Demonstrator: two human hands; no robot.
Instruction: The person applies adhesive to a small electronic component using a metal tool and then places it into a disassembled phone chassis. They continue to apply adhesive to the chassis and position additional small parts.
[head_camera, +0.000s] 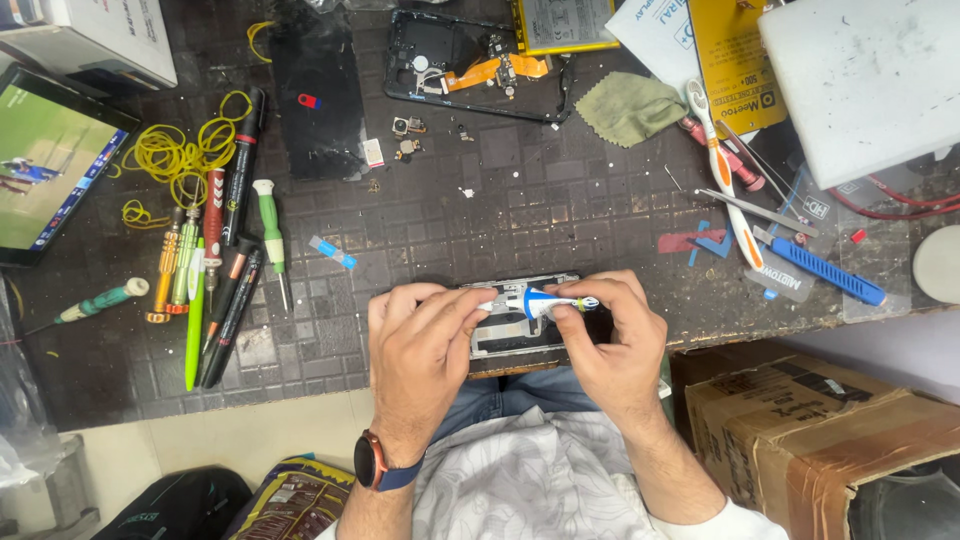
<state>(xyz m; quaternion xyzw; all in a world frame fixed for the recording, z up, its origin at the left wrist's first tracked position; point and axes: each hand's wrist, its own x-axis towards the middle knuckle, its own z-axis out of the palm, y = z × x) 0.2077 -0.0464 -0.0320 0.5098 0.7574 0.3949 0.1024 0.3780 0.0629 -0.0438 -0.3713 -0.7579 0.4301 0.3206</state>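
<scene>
My left hand (420, 345) and my right hand (612, 340) meet at the near edge of the dark work mat (520, 200). Between them they hold a small white and blue glue tube (540, 302), lying sideways. The left fingers pinch its left end and the right fingers pinch its tip end. Under the hands lies an opened phone frame (510, 335), partly hidden by both hands. A watch sits on my left wrist.
Several screwdrivers and pens (215, 270) lie to the left beside yellow rubber bands (180, 155). A tablet (50, 165) shows video at far left. A second opened phone (470, 65), a green cloth (630, 105), scissors (725, 175) and a blue tool (825, 270) lie beyond. A cardboard box (810, 420) stands lower right.
</scene>
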